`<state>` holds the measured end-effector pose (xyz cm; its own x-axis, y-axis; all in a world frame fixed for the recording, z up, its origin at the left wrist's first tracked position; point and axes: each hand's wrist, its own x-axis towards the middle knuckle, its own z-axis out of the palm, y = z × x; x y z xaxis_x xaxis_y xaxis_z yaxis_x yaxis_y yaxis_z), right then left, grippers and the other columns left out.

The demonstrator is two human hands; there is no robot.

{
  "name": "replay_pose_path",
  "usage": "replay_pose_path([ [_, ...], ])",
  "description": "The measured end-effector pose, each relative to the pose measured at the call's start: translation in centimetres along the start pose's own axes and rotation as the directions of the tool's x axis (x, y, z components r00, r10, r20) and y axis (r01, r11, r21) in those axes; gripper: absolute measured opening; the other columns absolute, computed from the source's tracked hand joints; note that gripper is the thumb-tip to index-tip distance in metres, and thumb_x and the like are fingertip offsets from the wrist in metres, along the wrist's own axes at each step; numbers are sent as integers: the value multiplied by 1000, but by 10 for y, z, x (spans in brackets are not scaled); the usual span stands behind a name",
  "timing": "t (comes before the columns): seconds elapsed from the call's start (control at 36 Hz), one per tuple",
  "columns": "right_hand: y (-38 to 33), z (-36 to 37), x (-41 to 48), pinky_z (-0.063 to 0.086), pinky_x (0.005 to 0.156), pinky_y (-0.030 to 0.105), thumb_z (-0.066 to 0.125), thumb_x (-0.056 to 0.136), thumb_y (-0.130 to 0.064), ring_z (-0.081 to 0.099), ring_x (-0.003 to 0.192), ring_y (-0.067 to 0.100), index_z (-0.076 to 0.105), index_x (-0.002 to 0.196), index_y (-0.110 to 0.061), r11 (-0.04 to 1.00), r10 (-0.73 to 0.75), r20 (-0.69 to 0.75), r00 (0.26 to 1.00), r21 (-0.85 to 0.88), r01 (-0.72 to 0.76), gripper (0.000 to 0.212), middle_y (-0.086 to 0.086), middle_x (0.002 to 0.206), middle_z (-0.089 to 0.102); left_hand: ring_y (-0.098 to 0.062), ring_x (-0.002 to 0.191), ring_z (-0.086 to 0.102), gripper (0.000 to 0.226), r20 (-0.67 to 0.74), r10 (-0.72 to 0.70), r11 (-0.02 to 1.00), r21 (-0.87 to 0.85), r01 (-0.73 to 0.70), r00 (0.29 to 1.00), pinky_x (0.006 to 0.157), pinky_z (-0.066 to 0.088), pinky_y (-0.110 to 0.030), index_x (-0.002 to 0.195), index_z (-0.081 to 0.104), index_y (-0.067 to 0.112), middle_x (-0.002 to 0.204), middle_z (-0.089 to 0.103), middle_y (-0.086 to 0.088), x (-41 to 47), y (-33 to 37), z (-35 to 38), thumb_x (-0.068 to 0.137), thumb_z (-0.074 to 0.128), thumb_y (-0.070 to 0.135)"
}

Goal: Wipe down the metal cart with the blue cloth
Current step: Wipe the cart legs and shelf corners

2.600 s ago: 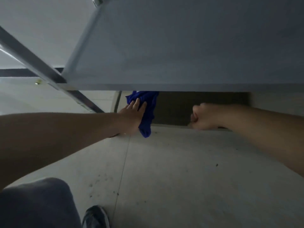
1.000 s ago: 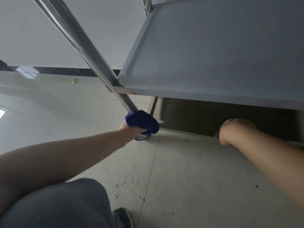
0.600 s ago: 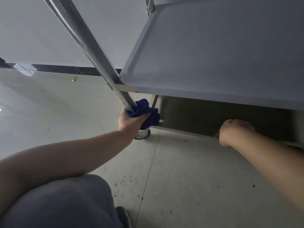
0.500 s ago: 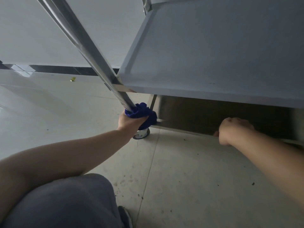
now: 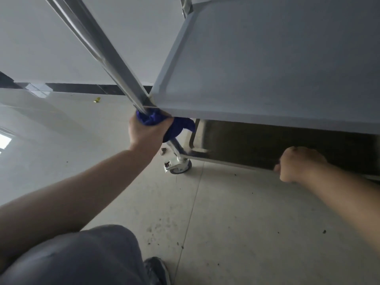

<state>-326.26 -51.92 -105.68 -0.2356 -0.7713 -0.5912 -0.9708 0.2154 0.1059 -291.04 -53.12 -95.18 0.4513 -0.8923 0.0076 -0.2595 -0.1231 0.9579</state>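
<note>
At the metal cart's (image 5: 267,58) corner post (image 5: 115,64), left hand (image 5: 148,132) is clenching blue cloth (image 5: 178,127) round it; right hand (image 5: 298,163) is gripping lower shelf rim (image 5: 236,161). Best sliding full length, cart braced.

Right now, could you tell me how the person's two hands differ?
The left hand grips the blue cloth round the cart post; the right hand grips the bare edge of the bottom shelf. The left hand sits higher, by the upper shelf; the right hand is near the floor. Both are curled in a grip.
</note>
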Motion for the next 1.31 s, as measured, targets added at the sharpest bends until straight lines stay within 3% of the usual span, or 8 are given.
replay_pose_path([
  [0.25,-19,-20,-20,61,79,36,75,90,-42,67,84,21,71,109,-25,994,-105,16,994,-1,105,26,1,97,67,-21,79,72,25,217,-247,946,265,186,944,57,53,-24,101,69,14,86,73,0,4,-70,19,83,82,24],
  [0.42,-42,-18,-37,60,82,40,68,93,-63,63,91,21,54,123,-21,972,-233,-12,972,13,233,53,2,104,58,-20,86,72,32,211,-340,910,320,264,916,66,57,-28,107,68,15,92,74,-3,0,-77,23,83,83,29],
  [0.64,-23,-5,-27,49,58,28,73,91,-63,64,70,12,56,95,-22,917,-393,-177,902,2,400,45,-3,83,63,-10,95,76,44,15,13,1000,-6,-13,1000,80,63,-30,103,68,27,97,79,9,2,1,-3,71,91,8],
  [0.72,-28,-5,-23,58,70,34,73,91,-62,66,78,16,59,99,-21,927,-369,-122,922,24,374,44,-1,88,65,-5,92,76,40,12,64,998,-8,-64,998,81,63,-28,100,69,27,92,79,13,1,-1,-1,74,88,4],
  [0.94,-42,-13,-31,60,79,40,70,94,-58,62,86,21,56,112,-21,972,-235,-48,971,17,236,43,3,100,58,-17,58,61,19,343,-300,868,486,105,890,59,53,-36,71,61,22,62,66,1,-7,-88,25,86,69,30],
  [1.06,-39,-10,-35,56,73,36,68,96,-58,61,89,20,52,123,-19,968,-249,-68,966,-2,249,50,4,106,57,-27,83,73,28,228,-323,886,414,209,919,77,63,-42,95,68,18,90,77,-8,-15,-72,28,77,81,36],
  [1.14,-38,-11,-36,54,71,35,67,96,-61,61,89,19,50,120,-18,964,-263,-83,961,22,266,52,3,105,57,-24,77,73,25,116,-270,939,252,235,956,65,59,-36,92,69,18,83,75,-4,-17,-42,23,73,82,27],
  [1.31,-29,-3,-27,60,77,39,75,92,-56,66,81,20,56,98,-19,932,-340,-142,929,80,353,42,2,92,63,-10,84,76,38,-28,50,999,-10,-50,998,78,65,-37,88,70,33,83,78,10,-4,8,2,71,84,2],
])
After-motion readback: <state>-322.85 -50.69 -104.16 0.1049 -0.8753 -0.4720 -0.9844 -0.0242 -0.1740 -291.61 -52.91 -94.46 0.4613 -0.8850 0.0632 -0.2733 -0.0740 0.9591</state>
